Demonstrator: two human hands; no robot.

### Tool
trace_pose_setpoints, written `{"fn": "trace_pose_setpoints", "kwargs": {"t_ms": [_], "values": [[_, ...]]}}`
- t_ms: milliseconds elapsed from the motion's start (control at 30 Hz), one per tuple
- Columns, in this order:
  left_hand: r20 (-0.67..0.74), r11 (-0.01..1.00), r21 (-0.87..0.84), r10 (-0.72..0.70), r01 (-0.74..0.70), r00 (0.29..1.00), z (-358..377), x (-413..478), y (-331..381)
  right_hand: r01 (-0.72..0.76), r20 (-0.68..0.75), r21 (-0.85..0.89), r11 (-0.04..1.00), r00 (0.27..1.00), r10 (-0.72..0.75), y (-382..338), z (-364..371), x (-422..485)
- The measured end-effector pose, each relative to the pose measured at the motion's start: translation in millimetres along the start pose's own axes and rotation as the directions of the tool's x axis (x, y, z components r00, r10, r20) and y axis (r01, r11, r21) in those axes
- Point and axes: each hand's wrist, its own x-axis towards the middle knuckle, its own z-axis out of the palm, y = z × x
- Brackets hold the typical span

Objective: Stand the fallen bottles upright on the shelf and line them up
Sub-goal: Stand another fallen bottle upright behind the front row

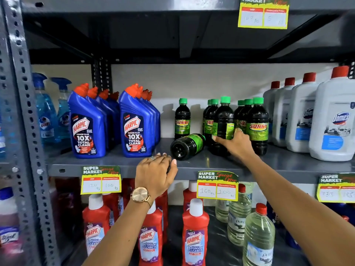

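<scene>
On the grey middle shelf [211, 162], one dark Sunny bottle [187, 145] with a green label lies on its side, its base facing me. Several more Sunny bottles stand upright behind and to the right. My right hand [237, 144] grips the front upright Sunny bottle [222, 121] around its lower body. A single upright Sunny bottle [182, 120] stands apart to the left. My left hand [155, 173], with a watch on the wrist, rests on the shelf's front edge just left of the fallen bottle; whether it holds something dark is unclear.
Blue Harpic bottles [87, 129] stand in two rows on the left, with blue spray bottles [45, 112] beyond them. White Domex bottles [334, 120] fill the right. Price tags [217, 187] hang on the shelf edge. Red Harpic bottles [195, 233] and clear bottles stand on the shelf below.
</scene>
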Motion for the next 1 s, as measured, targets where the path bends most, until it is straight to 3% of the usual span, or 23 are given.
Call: {"fn": "trace_pose_setpoints", "kwargs": {"t_ms": [100, 267, 467, 600, 733, 900, 1000], "values": [[0.009, 1.000, -0.005, -0.022, 0.022, 1.000, 0, 0, 1, -0.142, 0.113, 0.190, 0.972, 0.986, 0.122, -3, -4, 5], [0.018, 0.999, -0.013, -0.035, 0.035, 0.999, -1, 0, 1, -0.079, 0.149, 0.368, 0.927, 0.988, 0.025, 5, 4, 5], [0.056, 0.996, -0.020, -0.080, 0.082, 0.995, -5, 0, 6, -0.050, 0.106, 0.239, 0.970, 0.994, 0.026, 3, 5, 1], [0.065, 0.996, -0.023, -0.081, 0.082, 0.995, -6, 0, 6, -0.060, 0.111, 0.310, 0.949, 0.994, 0.026, 7, 5, 3], [0.051, 0.997, -0.016, -0.077, 0.078, 0.996, -5, 0, 7, -0.027, 0.018, 0.185, 0.982, 1.000, 0.024, 4, 3, -1], [0.047, 0.997, -0.002, -0.076, 0.076, 0.996, -4, 0, 6, -0.068, 0.115, 0.336, 0.940, 0.993, 0.031, 4, 4, 0], [0.044, 0.997, 0.003, -0.074, 0.074, 0.996, -4, 0, 6, -0.044, 0.069, 0.293, 0.955, 0.997, 0.025, 7, 2, 0]]}}
